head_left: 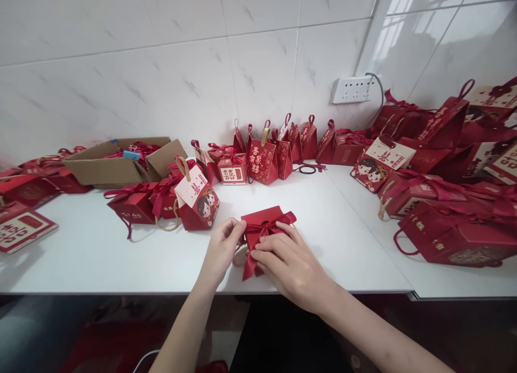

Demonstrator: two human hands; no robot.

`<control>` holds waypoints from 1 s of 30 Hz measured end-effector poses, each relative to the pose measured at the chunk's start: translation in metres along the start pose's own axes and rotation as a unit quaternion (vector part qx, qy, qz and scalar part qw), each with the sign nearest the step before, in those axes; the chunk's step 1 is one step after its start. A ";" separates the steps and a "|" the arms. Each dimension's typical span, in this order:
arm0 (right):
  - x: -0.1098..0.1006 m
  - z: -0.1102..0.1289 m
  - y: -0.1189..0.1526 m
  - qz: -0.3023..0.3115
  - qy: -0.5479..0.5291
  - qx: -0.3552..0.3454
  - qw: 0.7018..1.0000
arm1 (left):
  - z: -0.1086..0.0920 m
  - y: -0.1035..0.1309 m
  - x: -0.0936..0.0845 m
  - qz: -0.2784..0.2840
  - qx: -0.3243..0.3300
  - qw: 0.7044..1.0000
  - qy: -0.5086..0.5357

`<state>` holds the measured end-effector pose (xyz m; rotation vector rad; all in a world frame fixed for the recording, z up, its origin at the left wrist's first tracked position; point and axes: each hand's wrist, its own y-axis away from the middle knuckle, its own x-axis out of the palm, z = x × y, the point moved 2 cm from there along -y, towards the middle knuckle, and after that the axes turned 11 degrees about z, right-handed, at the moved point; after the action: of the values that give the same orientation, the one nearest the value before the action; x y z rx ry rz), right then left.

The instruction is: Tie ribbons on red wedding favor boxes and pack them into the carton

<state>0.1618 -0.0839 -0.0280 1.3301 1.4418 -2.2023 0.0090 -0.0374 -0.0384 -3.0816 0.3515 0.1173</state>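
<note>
A small red gift box (pixel 262 215) stands near the front edge of the white table, with a satin ribbon bow (pixel 266 230) tied across its top. At the box's left side, my left hand (pixel 224 243) is closed, thumb and fingertips pinching the ribbon's left loop. My right hand (pixel 288 262) lies over the bow from the right. Its fingers are bent onto the ribbon, and its thumb is hidden beneath. A ribbon tail (pixel 249 266) hangs in front of the box, below the right fingertips. Part of a twisted cord handle (pixel 239 257) shows between the hands.
Finished-looking red boxes stand left, including a cartoon-couple box (pixel 199 200). An open cardboard carton (pixel 105 165) holds red ribbons. Several tall boxes (pixel 262 160) line the tiled wall, beside a black ring (pixel 307 170). More boxes (pixel 456 233) crowd the right; a power strip (pixel 353 90) is above.
</note>
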 end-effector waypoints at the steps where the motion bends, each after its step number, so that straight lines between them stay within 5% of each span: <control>1: -0.001 -0.002 0.002 -0.021 -0.016 -0.005 1.000 | 0.000 0.000 0.000 -0.006 0.003 1.000 -0.005; 5: -0.004 -0.007 0.008 -0.079 -0.092 -0.048 0.992 | 0.001 -0.003 0.002 -0.040 0.014 0.999 -0.031; 13: -0.007 -0.012 0.009 -0.065 -0.108 -0.074 0.989 | -0.002 -0.004 0.003 -0.068 0.012 0.995 -0.073; 18: -0.006 -0.010 0.005 -0.061 -0.090 -0.064 0.992 | -0.027 -0.001 0.010 -0.135 0.106 0.949 -0.265; 20: -0.006 -0.008 0.005 -0.060 -0.086 -0.062 0.993 | -0.031 -0.004 0.014 -0.100 0.115 0.936 -0.316; 24: -0.016 -0.008 0.009 -0.069 -0.154 -0.088 0.982 | -0.023 -0.013 0.015 -0.007 0.063 0.962 -0.266; 26: -0.024 -0.018 0.011 -0.125 -0.198 -0.032 0.972 | -0.018 -0.015 0.014 0.004 0.040 0.971 -0.237; 28: -0.028 -0.036 0.011 -0.161 -0.206 0.123 0.957 | -0.015 -0.015 0.014 -0.001 0.025 0.975 -0.220; 30: -0.025 -0.057 0.009 -0.111 -0.219 0.287 0.926 | -0.015 -0.014 0.015 -0.005 0.017 0.980 -0.199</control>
<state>0.2139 -0.0499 -0.0219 0.7189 0.8431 -2.9733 0.0277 -0.0282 -0.0245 -2.9252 0.3121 0.7059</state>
